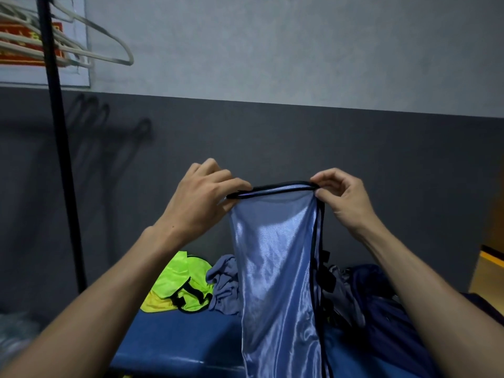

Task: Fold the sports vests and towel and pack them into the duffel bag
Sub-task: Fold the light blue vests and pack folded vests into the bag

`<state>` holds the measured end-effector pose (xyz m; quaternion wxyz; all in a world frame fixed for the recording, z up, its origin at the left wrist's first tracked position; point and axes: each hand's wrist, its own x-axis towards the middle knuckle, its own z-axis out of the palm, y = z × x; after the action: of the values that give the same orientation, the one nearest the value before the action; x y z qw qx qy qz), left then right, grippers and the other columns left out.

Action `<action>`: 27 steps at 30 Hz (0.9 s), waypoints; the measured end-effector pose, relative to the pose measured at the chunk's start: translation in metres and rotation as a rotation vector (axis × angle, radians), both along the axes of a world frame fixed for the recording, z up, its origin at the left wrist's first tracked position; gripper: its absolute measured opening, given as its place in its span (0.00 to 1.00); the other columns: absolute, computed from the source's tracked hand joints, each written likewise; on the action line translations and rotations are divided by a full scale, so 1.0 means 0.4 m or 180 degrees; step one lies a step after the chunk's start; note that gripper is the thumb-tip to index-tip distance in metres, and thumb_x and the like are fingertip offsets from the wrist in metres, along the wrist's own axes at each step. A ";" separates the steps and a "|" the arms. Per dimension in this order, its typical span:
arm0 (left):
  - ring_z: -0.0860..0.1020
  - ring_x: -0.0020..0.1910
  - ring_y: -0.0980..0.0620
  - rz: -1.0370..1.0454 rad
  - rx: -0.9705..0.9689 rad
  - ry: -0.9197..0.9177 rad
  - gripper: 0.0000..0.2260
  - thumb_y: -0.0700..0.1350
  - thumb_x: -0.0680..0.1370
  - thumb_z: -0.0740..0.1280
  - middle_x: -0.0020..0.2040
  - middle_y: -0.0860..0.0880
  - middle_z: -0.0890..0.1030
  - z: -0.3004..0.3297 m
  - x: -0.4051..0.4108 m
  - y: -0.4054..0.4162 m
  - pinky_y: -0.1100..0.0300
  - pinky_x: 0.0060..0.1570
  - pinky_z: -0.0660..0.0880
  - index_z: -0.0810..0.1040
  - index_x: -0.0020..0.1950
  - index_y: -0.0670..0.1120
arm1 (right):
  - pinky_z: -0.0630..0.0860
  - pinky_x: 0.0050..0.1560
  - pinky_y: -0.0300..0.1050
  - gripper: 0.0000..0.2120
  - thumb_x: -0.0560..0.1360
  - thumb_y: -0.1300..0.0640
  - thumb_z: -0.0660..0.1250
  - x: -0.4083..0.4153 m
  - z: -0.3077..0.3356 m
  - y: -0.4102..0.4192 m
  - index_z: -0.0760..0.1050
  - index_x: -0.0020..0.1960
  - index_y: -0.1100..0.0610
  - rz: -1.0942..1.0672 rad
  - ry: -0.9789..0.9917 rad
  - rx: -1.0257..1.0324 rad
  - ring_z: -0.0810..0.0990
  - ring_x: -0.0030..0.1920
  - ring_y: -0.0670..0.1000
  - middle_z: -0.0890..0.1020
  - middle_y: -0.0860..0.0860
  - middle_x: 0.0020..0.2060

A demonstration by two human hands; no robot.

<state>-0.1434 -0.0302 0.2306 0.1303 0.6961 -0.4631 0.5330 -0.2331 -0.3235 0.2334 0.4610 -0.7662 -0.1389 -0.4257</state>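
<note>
The counter, a blue padded top, carries everything loose here and serves as the mark for the rest. Above its middle hangs the blue vest, shiny, black-trimmed, held up in the air with its long axis running straight down, its lower end dropping past the counter's near edge and out of view. On the counter's right side lies a dark navy heap which may be the duffel bag, though its opening and shape cannot be made out. Behind the hanging vest, toward the counter's back, sits a crumpled grey-blue cloth, possibly the towel, half hidden by the vest. Left of that, at the counter's back left, lies a neon yellow-green vest, unfolded. Above the counter, the left hand pinches the left end of the vest's black top edge, and the right hand pinches the right end between thumb and fingers; both grip the vest, level with each other, the edge taut between them. The vest hangs directly below both hands, so a fold likely means bringing the hands together or lowering the cloth flat onto the counter. Neither hand is clearly nearer the navy heap's mouth, since that is unseen.
</note>
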 end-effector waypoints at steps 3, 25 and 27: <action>0.71 0.44 0.47 -0.0006 -0.0001 0.0034 0.18 0.44 0.71 0.79 0.41 0.55 0.78 -0.009 -0.003 -0.005 0.54 0.42 0.66 0.84 0.59 0.54 | 0.76 0.53 0.33 0.15 0.74 0.78 0.66 -0.004 -0.005 -0.001 0.80 0.49 0.60 0.0013 0.0010 -0.0001 0.83 0.47 0.43 0.84 0.50 0.45; 0.74 0.45 0.46 0.0175 0.0101 0.0117 0.03 0.47 0.72 0.76 0.39 0.56 0.79 -0.057 -0.039 -0.110 0.51 0.40 0.72 0.83 0.44 0.52 | 0.77 0.54 0.33 0.14 0.75 0.77 0.66 -0.016 -0.051 -0.105 0.80 0.49 0.59 0.0160 -0.0126 0.0149 0.83 0.47 0.42 0.84 0.49 0.46; 0.75 0.45 0.46 0.0157 0.0147 0.0067 0.04 0.50 0.72 0.75 0.39 0.57 0.80 -0.061 -0.048 -0.118 0.52 0.41 0.72 0.83 0.42 0.52 | 0.76 0.54 0.33 0.16 0.75 0.77 0.66 -0.024 -0.059 -0.112 0.80 0.48 0.57 0.0162 -0.0152 0.0183 0.83 0.47 0.42 0.84 0.49 0.45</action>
<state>-0.1626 -0.0774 0.2063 0.1060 0.7157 -0.4565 0.5178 -0.2425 -0.3684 0.2099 0.4901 -0.7385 -0.1569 -0.4358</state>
